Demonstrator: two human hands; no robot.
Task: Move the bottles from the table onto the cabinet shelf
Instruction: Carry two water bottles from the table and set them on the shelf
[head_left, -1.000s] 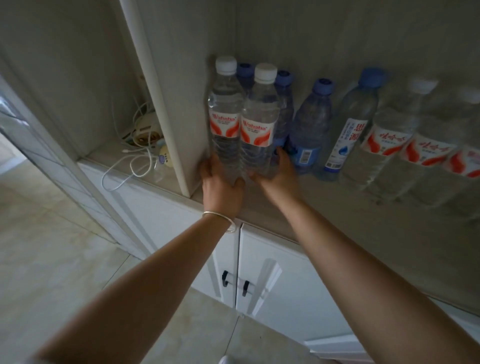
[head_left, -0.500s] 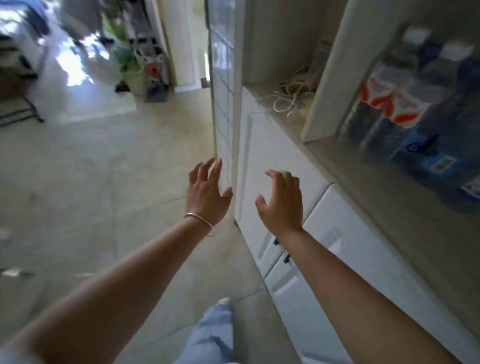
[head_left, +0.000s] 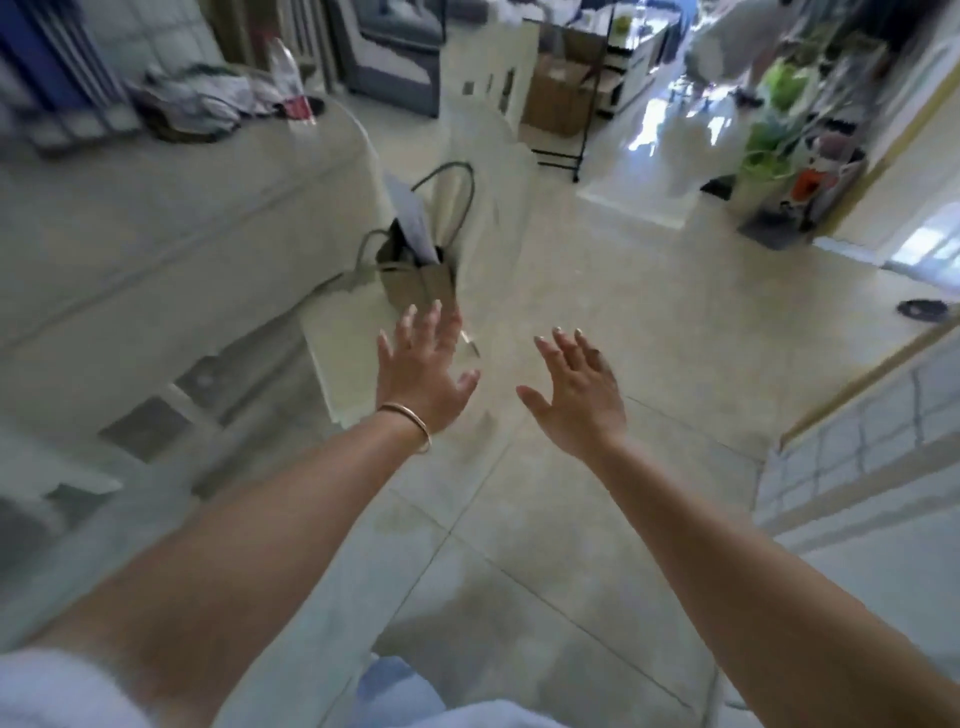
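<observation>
The view is blurred from turning. My left hand (head_left: 423, 371), with a thin bangle on the wrist, and my right hand (head_left: 579, 392) both hang in front of me over the floor, fingers spread, holding nothing. A long pale table (head_left: 156, 208) runs along the left. On its far end one clear bottle with a red label (head_left: 288, 78) stands upright, well beyond both hands. The cabinet shelf and its bottles are out of view.
A beige bag with dark handles (head_left: 421, 260) sits on a white chair (head_left: 358, 343) pushed against the table, just past my left hand. Cloths lie on the table's far end. A tiled wall edge (head_left: 857, 457) is at right. Potted plants (head_left: 774, 119) stand far right.
Both hands let go of the two red-labelled bottles on the shelf. I turned left, away from the cabinet; the shelf left the view and the table came in on the left.
</observation>
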